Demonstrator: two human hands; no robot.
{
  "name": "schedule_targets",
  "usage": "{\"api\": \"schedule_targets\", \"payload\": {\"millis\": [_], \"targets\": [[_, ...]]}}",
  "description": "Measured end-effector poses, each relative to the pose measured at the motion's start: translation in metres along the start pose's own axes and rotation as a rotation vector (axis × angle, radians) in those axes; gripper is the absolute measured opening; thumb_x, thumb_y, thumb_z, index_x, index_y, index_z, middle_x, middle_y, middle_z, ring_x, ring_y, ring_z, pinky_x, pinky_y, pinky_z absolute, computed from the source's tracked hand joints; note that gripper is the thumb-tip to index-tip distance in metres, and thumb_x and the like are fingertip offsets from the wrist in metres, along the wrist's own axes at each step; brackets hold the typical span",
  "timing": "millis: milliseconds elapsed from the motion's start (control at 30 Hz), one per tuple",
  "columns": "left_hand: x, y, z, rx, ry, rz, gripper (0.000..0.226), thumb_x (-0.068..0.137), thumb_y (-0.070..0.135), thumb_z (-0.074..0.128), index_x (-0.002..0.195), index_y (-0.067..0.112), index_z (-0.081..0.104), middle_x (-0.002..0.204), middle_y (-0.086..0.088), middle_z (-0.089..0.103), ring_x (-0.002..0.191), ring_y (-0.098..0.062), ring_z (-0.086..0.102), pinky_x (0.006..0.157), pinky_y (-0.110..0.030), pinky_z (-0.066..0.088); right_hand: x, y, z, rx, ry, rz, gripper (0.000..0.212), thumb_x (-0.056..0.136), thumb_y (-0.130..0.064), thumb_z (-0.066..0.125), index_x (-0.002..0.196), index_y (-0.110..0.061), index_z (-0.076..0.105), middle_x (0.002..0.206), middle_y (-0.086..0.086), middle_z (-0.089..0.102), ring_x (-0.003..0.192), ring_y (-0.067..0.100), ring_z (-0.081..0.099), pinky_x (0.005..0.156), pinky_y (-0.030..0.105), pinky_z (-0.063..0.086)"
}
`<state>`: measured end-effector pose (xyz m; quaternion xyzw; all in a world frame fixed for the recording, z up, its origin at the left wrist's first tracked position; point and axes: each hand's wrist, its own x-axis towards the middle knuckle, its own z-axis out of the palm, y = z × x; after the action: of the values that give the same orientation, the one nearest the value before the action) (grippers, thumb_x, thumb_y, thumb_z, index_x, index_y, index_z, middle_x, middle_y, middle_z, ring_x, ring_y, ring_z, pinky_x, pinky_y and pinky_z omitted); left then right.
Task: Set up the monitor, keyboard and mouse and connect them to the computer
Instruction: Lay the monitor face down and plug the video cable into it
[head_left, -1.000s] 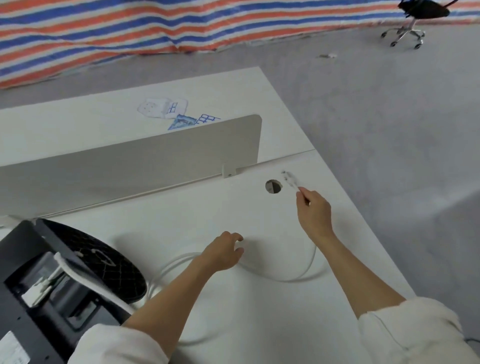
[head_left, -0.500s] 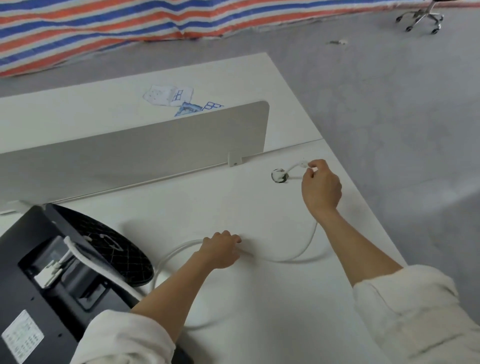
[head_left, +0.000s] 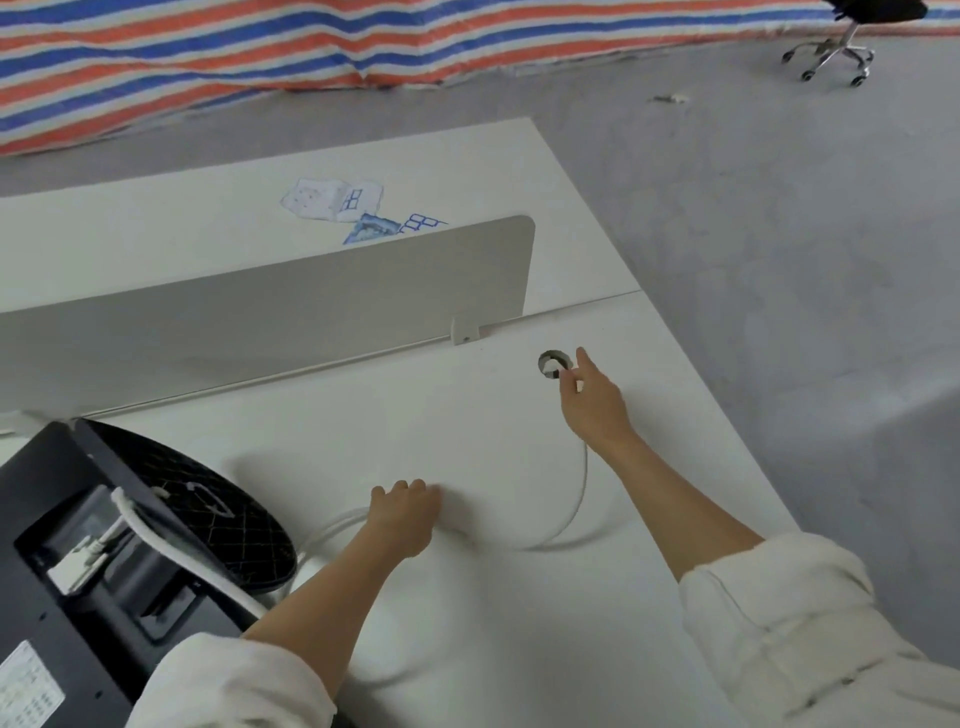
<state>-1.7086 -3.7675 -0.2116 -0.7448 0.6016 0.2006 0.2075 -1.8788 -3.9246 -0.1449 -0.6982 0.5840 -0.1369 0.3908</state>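
Observation:
A black monitor (head_left: 62, 561) lies at the lower left with its back up, its round patterned base (head_left: 208, 519) pointing toward the desk's middle. A white cable (head_left: 574, 512) is plugged into the monitor's back and curves across the white desk (head_left: 467, 649). My left hand (head_left: 408, 512) rests closed on the cable's middle stretch. My right hand (head_left: 592, 402) pinches the cable's end at the round cable hole (head_left: 551, 362), where the white plug sits partly inside the opening.
A low grey divider panel (head_left: 270, 306) runs across the desk behind the hole. Crumpled blue-and-white paper (head_left: 353, 208) lies beyond it. The desk's right edge drops to grey floor, with an office chair base (head_left: 831, 57) and a striped tarp (head_left: 311, 41) far off.
My right hand carried the cable's plug from beside the hole to the hole, and the plug now sits in the opening. My left hand stayed on the cable.

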Motion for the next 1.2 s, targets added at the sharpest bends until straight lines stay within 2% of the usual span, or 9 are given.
{"api": "schedule_targets", "payload": {"millis": [67, 233, 367, 567, 700, 867, 1000, 1100, 1200], "targets": [[0.003, -0.002, -0.011, -0.099, 0.031, -0.006, 0.025, 0.093, 0.009, 0.039, 0.116, 0.015, 0.046, 0.117, -0.005, 0.052, 0.108, -0.024, 0.052, 0.087, -0.034, 0.038, -0.004, 0.004, 0.006, -0.071, -0.056, -0.010, 0.051, 0.101, -0.022, 0.033, 0.149, -0.012, 0.019, 0.149, 0.009, 0.033, 0.136, 0.027, 0.032, 0.108, 0.037, 0.028], [0.017, -0.011, -0.060, -0.619, 0.160, -0.023, 0.021, 0.096, 0.017, 0.046, 0.114, 0.011, 0.054, 0.115, -0.008, 0.061, 0.102, -0.024, 0.056, 0.083, -0.031, 0.044, -0.028, 0.006, 0.026, -0.282, -0.003, -0.253, 0.045, 0.096, -0.011, 0.036, 0.141, -0.014, 0.039, 0.150, 0.001, 0.034, 0.141, 0.013, 0.023, 0.119, 0.036, 0.005], [0.010, -0.024, -0.091, -0.750, 0.188, 0.020, 0.031, 0.096, 0.020, 0.048, 0.127, 0.013, 0.052, 0.130, -0.005, 0.053, 0.117, -0.021, 0.051, 0.095, -0.026, 0.036, -0.051, 0.001, 0.050, -0.286, -0.190, -0.373, 0.044, 0.096, -0.009, 0.035, 0.140, -0.012, 0.040, 0.145, 0.002, 0.042, 0.135, 0.015, 0.033, 0.115, 0.028, 0.017], [-0.042, -0.079, -0.109, -0.270, -0.032, -0.069, 0.030, 0.097, 0.030, 0.039, 0.118, 0.016, 0.055, 0.120, -0.001, 0.058, 0.109, -0.023, 0.053, 0.091, -0.034, 0.042, -0.077, -0.015, 0.086, -0.209, -0.357, -0.397, 0.044, 0.094, -0.005, 0.040, 0.138, -0.011, 0.043, 0.141, 0.003, 0.045, 0.130, 0.017, 0.039, 0.106, 0.020, 0.026], [-0.080, -0.112, -0.116, -0.022, -0.050, -0.153, 0.032, 0.098, 0.034, 0.036, 0.110, 0.012, 0.056, 0.112, -0.005, 0.059, 0.103, -0.027, 0.056, 0.083, -0.035, 0.042, -0.107, -0.048, 0.106, -0.112, -0.569, -0.453, 0.047, 0.088, -0.006, 0.044, 0.133, -0.021, 0.050, 0.138, -0.006, 0.048, 0.127, 0.010, 0.041, 0.105, 0.017, 0.028], [-0.126, -0.141, -0.114, -0.096, 0.053, -0.193, 0.032, 0.098, 0.032, 0.036, 0.103, 0.008, 0.058, 0.102, -0.007, 0.061, 0.096, -0.027, 0.057, 0.078, -0.034, 0.044, -0.155, -0.088, 0.133, 0.195, -0.917, -0.390, 0.019, 0.088, -0.012, 0.049, 0.092, -0.011, 0.067, 0.093, 0.000, 0.071, 0.093, 0.010, 0.063, 0.096, 0.028, 0.046], [-0.150, -0.145, -0.099, -0.205, 0.150, -0.198, 0.031, 0.098, 0.030, 0.035, 0.084, 0.008, 0.052, 0.085, -0.006, 0.056, 0.083, -0.026, 0.052, 0.075, -0.035, 0.044, -0.172, -0.105, 0.132, 0.307, -1.118, -0.331, 0.041, 0.094, -0.031, 0.041, 0.084, 0.002, 0.062, 0.062, 0.006, 0.064, 0.073, 0.016, 0.066, 0.088, 0.024, 0.048], [-0.162, -0.151, -0.090, -0.374, 0.234, -0.204, 0.043, 0.099, 0.037, 0.034, 0.082, 0.007, 0.059, 0.078, -0.003, 0.064, 0.078, -0.022, 0.057, 0.077, -0.034, 0.047, -0.174, -0.106, 0.124, 0.342, -0.941, -0.345, 0.046, 0.100, -0.029, 0.040, 0.071, 0.004, 0.056, 0.045, -0.003, 0.046, 0.048, 0.009, 0.051, 0.075, 0.031, 0.046], [-0.173, -0.153, -0.092, -0.534, 0.382, -0.174, 0.050, 0.098, 0.047, 0.034, 0.078, 0.014, 0.065, 0.059, 0.004, 0.057, 0.059, -0.013, 0.052, 0.064, -0.030, 0.042, -0.159, -0.108, 0.109, 0.377, -0.549, -0.443, 0.024, 0.092, -0.018, 0.056, 0.075, -0.001, 0.056, 0.060, 0.002, 0.047, 0.052, 0.009, 0.040, 0.063, 0.030, 0.039]]}}
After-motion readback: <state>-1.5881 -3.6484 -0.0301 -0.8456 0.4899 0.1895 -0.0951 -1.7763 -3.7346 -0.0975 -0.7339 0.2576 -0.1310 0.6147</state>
